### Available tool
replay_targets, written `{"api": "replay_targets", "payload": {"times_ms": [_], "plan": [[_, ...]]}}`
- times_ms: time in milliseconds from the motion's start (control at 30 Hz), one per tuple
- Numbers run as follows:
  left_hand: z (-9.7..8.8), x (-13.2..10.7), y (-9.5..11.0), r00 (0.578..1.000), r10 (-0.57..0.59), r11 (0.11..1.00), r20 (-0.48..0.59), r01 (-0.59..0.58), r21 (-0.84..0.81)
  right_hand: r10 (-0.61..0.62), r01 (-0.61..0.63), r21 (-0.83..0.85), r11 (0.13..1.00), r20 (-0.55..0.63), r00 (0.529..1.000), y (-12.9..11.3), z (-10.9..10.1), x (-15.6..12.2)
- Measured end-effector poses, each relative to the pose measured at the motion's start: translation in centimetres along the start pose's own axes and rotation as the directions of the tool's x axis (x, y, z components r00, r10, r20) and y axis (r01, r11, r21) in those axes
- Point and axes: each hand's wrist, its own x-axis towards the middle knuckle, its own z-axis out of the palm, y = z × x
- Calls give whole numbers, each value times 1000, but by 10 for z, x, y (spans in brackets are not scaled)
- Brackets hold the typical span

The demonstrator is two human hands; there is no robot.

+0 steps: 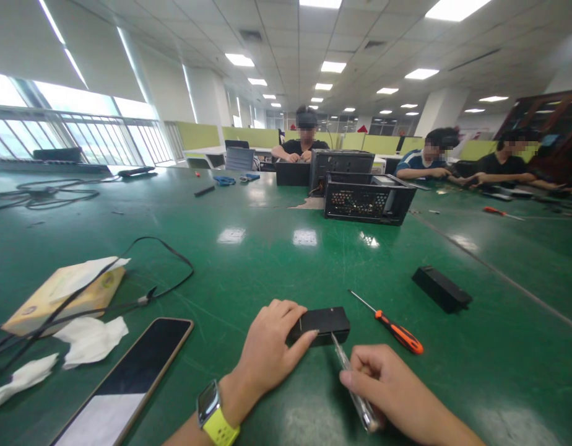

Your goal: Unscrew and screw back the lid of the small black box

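At the far left of the glossy green bench (pixel 267 248) lie crumpled white tissues (pixel 91 339) and a flat tan cardboard packet (pixel 63 294), with a thin black cable (pixel 168 248) trailing over it. Just to the right, a dark-screened smartphone (pixel 128 378) lies slantwise. The person's left hand (pixel 267 353), with a yellow-green-strapped watch (pixel 216 416) on the wrist, has its fingers (pixel 290 310) grasping the left end of a small black rectangular box (pixel 325 323), which lies flat on the bench right before the person. Well beyond it stand open black computer cases (pixel 367 197). The right hand (pixel 388 390) has its fingers clenched around a clear-handled screwdriver (pixel 358 399), whose tip meets the box's near side. Just right of the box lies an orange-handled screwdriver (pixel 397 334), and farther right a second black box (pixel 441 288).
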Motion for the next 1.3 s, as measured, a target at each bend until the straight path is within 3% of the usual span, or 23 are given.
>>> {"api": "replay_targets", "payload": {"times_ms": [467, 633, 800, 933, 1000, 1067, 1100, 1167, 1233, 1300], "plan": [[2, -1, -1, 1000, -23, 1000, 15, 23, 4, -6, 5, -35, 999, -21, 1000, -7, 15, 7], [2, -1, -1, 1000, -14, 1000, -4, 14, -13, 193, -179, -116, 977, 121, 974, -6, 14, 6], [1, -2, -2, 1000, -3, 999, -3, 3, -33, 224, -166, -302, 939, 168, 960, -8, 2, -7], [2, -2, -4, 1000, -2, 999, 19, 3, -40, 305, -225, -398, 889, 150, 940, -5, -12, -12], [2, -1, -4, 999, -11, 999, 33, 12, -50, 219, -164, -405, 900, 93, 971, -2, -17, -8], [1, 0, -5, 998, -23, 997, 50, 27, -72, 38, -67, -424, 903, -77, 996, -2, -19, 0], [1, 1, -5, 998, -25, 995, 58, 31, -91, -65, -26, -442, 897, -189, 980, -3, -20, 4], [-1, 1, -4, 997, -9, 990, 72, 19, -138, -237, 39, -470, 882, -370, 899, -6, -20, 11], [-2, 1, -3, 996, 42, 983, 79, -27, -182, -347, 119, -495, 861, -398, 850, -11, -19, 16], [-3, 0, -2, 991, 107, 975, 75, -90, -204, -412, 223, -511, 830, -291, 864, -14, -17, 19]]}}
